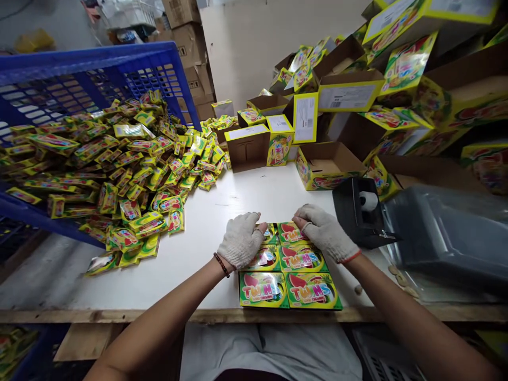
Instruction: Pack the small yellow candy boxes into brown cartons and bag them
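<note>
A block of flat green and yellow TWINS candy packs (305, 290) lies near the table's front edge, set in two columns of three rows. My left hand (243, 241), in a white knitted glove with bare fingertips, grips the far left packs, its fingers curled over them. My right hand (326, 233), gloved the same way, grips the far right corner with fingertips on the top pack. Both hands partly hide the packs under them. A dark bead bracelet (221, 264) circles my left wrist.
A blue plastic crate (174, 58) at left spills a heap of small candy packs (130, 159) onto the white table (206, 233). Open display boxes (329, 166) pile up at back right. A black tape dispenser (359, 211) and clear plastic bags (444, 233) sit at right.
</note>
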Tool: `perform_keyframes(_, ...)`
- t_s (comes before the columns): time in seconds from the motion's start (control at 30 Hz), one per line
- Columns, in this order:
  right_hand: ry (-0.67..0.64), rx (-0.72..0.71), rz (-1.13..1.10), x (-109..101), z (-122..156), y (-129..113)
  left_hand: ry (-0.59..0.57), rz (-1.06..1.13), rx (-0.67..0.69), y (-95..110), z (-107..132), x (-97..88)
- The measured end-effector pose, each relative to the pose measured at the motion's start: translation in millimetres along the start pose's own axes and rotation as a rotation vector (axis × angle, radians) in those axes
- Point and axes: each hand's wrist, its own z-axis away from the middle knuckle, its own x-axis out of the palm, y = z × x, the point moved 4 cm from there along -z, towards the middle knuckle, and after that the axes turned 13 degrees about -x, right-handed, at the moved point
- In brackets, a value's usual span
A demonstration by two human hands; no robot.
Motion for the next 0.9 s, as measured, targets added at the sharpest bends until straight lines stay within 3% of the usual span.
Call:
perform_keyframes(0.07,-0.001,-0.03,-0.012,12.4,4.5,1.8,-0.022,-0.038,0.031,-5.9,4.1,8.6)
perform_keyframes(0.17,-0.149,-0.082,0.009,23.8,6.6,-7.4,0.017,0.043,0.04,-12.5,8.9,14.4)
perform_keyframes(0.33,-0.402,-0.018,0.375,27.9,4.2,-21.0,0.051,0.033,0.092,-12.6,15.4,16.5)
perform_keyframes(0.4,-0.449,0.017,0.443,30.0,3.2,-22.5,0.028,-0.027,0.104,-10.9,15.3,17.8)
perform_keyframes(0.57,-0.367,0.074,0.422,32.8,2.5,-25.9,-0.03,-0.091,0.128,-12.2,-2.5,16.7)
perform_keyframes(0.7,-0.327,0.178,0.465,31.9,3.9,-27.6,-0.152,-0.212,0.198,-7.3,-17.3,10.6)
perform_keyframes(0.77,-0.327,0.183,0.473,31.6,4.0,-28.7,-0.164,-0.324,0.216,1.3,-13.3,7.4)
perform_keyframes(0.9,-0.303,0.207,0.461,33.1,5.1,-31.1,-0.044,-0.416,0.252,24.3,13.6,10.2)
